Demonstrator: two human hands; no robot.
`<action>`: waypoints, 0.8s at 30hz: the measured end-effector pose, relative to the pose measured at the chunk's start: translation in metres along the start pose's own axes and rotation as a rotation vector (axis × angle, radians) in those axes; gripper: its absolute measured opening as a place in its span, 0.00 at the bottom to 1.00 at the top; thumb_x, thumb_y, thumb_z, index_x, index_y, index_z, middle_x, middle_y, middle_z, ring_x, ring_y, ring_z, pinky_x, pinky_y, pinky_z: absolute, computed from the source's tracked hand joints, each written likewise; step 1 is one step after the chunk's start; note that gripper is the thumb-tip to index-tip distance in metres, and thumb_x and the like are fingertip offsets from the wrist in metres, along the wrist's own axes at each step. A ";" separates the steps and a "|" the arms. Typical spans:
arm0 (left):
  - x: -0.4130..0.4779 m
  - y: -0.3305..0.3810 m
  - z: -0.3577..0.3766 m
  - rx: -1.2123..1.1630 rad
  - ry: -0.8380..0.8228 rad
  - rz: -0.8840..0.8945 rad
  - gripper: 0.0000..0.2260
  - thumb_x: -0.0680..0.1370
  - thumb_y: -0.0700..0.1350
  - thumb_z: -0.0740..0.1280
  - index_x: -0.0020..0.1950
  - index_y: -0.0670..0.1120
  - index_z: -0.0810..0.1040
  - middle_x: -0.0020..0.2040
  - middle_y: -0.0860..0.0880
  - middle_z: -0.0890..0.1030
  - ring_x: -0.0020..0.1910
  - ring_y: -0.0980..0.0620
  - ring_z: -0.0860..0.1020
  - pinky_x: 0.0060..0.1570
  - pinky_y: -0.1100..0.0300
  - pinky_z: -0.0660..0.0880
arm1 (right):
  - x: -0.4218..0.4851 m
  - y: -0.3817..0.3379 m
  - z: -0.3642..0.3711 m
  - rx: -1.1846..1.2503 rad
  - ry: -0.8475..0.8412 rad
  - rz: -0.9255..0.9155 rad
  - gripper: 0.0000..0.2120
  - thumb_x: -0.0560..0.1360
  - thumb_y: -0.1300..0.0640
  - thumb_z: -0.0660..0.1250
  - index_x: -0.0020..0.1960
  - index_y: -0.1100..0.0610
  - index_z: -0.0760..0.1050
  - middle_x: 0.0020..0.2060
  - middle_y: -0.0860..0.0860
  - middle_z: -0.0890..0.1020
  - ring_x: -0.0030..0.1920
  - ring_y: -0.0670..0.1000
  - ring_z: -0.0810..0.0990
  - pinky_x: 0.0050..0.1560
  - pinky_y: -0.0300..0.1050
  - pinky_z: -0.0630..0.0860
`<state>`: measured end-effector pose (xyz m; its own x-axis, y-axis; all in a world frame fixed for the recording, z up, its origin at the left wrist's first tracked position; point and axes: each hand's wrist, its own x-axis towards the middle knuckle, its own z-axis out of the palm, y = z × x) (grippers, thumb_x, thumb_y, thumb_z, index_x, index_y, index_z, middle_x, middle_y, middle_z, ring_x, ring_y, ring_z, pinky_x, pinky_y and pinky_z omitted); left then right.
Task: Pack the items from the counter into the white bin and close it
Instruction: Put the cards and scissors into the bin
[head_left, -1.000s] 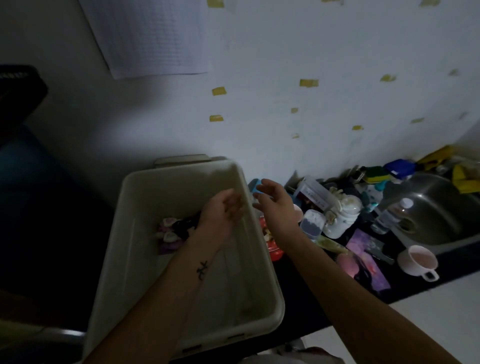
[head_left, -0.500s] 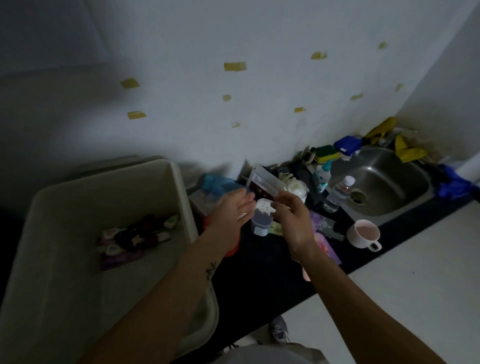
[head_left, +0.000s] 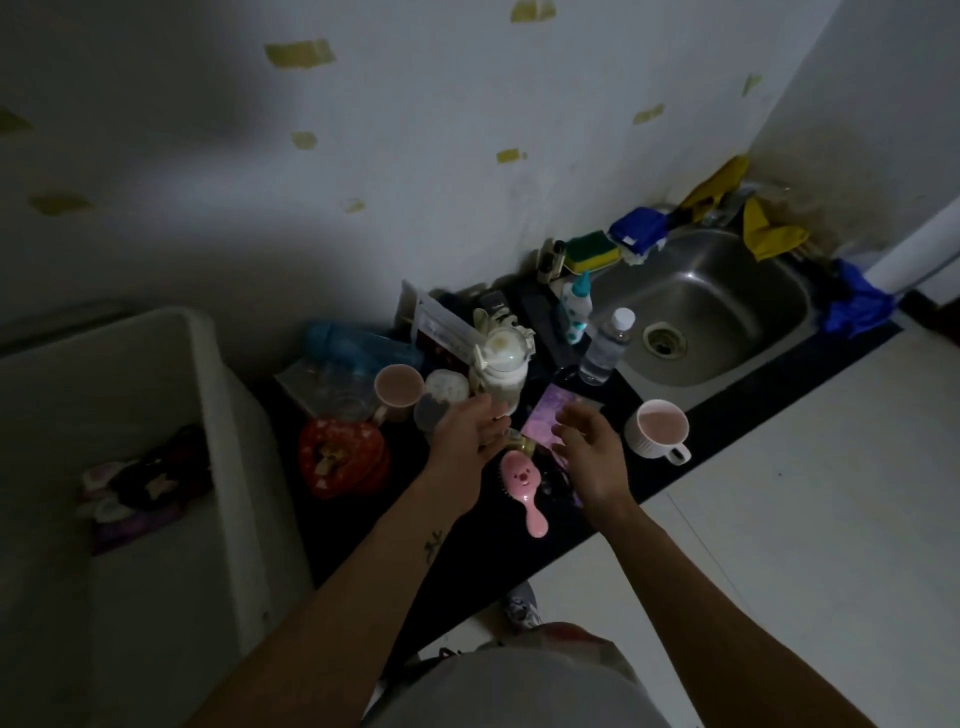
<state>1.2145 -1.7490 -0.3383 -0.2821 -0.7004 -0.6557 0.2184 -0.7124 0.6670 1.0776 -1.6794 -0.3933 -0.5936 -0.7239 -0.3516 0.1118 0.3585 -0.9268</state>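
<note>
The white bin (head_left: 228, 415) stands at the left, open, with a dark bundle of small items (head_left: 140, 483) inside. My left hand (head_left: 467, 436) hovers with relaxed fingers over the dark counter (head_left: 363, 530), just in front of a white jar (head_left: 501, 364) and a small grey-lidded pot (head_left: 431, 410). My right hand (head_left: 587, 452) hangs open above a purple packet (head_left: 545, 421). A pink hairbrush (head_left: 522, 486) lies between my wrists. Neither hand holds anything.
A red heart-shaped tin (head_left: 340, 460), two pink cups (head_left: 397, 389) (head_left: 660, 428), a blue bottle (head_left: 358, 348), a clear box (head_left: 441, 327) and a water bottle (head_left: 605, 345) crowd the counter. A steel sink (head_left: 727, 291) with sponges and gloves lies right.
My view swung right, away from the bin. Both hands moved from the bin's rim out over the cluttered counter, toward the purple packet and hairbrush.
</note>
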 end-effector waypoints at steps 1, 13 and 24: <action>0.005 -0.006 0.004 0.003 0.005 -0.006 0.06 0.80 0.39 0.62 0.52 0.45 0.77 0.50 0.45 0.81 0.51 0.48 0.79 0.51 0.56 0.74 | 0.004 0.005 -0.007 -0.007 0.003 0.020 0.12 0.78 0.64 0.63 0.55 0.49 0.76 0.55 0.52 0.81 0.53 0.51 0.81 0.60 0.56 0.78; 0.048 -0.073 0.029 0.014 0.131 -0.096 0.05 0.79 0.36 0.62 0.47 0.41 0.78 0.45 0.43 0.78 0.42 0.50 0.76 0.42 0.59 0.71 | 0.044 0.058 -0.057 -0.185 -0.131 0.154 0.16 0.78 0.62 0.64 0.65 0.58 0.74 0.59 0.53 0.80 0.58 0.51 0.79 0.63 0.52 0.75; 0.059 -0.111 0.042 0.049 0.138 -0.111 0.11 0.81 0.42 0.61 0.63 0.44 0.74 0.57 0.45 0.80 0.55 0.49 0.79 0.49 0.59 0.77 | 0.067 0.091 -0.056 -0.667 -0.168 -0.006 0.12 0.75 0.58 0.67 0.55 0.62 0.80 0.46 0.58 0.84 0.46 0.56 0.83 0.49 0.50 0.79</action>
<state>1.1346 -1.7091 -0.4365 -0.1703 -0.6198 -0.7661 0.1468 -0.7847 0.6022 1.0030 -1.6626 -0.4934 -0.4554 -0.7890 -0.4125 -0.4377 0.6018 -0.6680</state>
